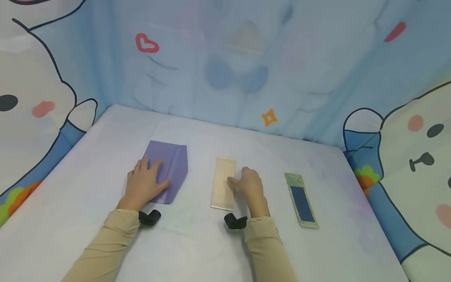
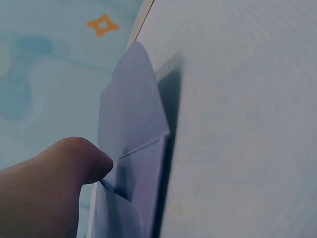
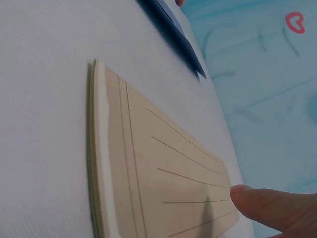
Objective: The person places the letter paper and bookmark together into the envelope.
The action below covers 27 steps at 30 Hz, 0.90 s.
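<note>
In the head view, my left hand (image 1: pixel 143 184) rests on a purple envelope (image 1: pixel 179 164) with its fingers and thumb spread. The left wrist view shows the thumb (image 2: pixel 81 158) over the envelope (image 2: pixel 133 94), whose flap stands out past a fold. To the right lies a narrow cream notepad (image 1: pixel 222 186). My right hand (image 1: pixel 251 186) is at its right edge, thumb stretched over the paper and the other fingers beside it. Seen from the right wrist, the notepad (image 3: pixel 173 183) has printed lines, and the thumb (image 3: pixel 257 201) reaches its far end. The other fingers are hidden there.
A long green card-like piece (image 1: pixel 293 179) with a dark blue panel lies right of the right hand. Everything rests on a white-covered table (image 1: pixel 197 243). A light blue cartoon-print curtain (image 1: pixel 197 78) hangs behind the table and along both sides.
</note>
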Tool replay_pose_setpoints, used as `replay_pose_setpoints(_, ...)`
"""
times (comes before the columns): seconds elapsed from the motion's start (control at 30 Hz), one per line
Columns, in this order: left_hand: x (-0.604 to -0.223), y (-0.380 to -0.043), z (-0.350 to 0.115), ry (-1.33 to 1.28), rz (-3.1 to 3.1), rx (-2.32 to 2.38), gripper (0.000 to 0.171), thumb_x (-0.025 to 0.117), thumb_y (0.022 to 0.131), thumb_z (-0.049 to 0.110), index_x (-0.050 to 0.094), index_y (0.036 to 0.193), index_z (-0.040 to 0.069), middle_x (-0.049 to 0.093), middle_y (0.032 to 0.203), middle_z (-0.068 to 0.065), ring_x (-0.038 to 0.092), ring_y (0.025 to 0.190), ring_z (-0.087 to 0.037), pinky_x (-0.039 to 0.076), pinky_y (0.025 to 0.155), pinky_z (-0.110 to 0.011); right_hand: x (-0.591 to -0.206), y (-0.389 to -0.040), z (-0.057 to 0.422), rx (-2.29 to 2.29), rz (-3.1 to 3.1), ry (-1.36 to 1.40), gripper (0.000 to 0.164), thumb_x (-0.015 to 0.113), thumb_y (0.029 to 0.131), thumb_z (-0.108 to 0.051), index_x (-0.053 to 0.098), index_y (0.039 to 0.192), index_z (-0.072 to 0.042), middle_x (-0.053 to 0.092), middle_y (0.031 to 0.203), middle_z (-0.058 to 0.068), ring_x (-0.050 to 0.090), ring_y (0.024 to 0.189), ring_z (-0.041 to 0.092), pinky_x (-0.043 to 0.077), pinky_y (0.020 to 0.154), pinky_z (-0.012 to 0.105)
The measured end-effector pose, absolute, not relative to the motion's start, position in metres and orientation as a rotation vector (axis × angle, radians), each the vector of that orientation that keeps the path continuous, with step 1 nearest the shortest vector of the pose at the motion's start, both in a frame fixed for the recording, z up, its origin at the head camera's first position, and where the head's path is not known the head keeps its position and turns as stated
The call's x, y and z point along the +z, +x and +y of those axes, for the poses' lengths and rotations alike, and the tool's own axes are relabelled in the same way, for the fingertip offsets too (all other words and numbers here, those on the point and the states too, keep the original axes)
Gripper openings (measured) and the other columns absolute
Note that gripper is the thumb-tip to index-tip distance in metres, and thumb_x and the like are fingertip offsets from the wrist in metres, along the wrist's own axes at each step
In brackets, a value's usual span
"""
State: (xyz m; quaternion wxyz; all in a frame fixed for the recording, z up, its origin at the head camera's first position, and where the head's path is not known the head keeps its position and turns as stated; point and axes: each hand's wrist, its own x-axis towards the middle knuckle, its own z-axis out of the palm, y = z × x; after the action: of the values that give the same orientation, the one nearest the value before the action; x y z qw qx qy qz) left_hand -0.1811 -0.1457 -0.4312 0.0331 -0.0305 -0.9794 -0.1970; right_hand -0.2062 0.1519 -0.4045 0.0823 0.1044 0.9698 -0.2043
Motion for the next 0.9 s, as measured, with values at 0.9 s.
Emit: replay_pose_setpoints(0.9,-0.432,-0.181,-0.146,-0.095,-3.042,-0.616,0.069,0.06,0.084,0.042,0.04,0.142,0.01,0.026,0.148,-0.031,0.024,0.136,-0.052,0.026,0.097,-0.068,-0.415,-0.203,0.127,-0.573,2.954,0.398,0.05,0.073,0.081,-0.036,0.054,0.11,-0.001,0.065,0.097,0.018,0.066,0.087,0.035,0.05,0.075,0.049)
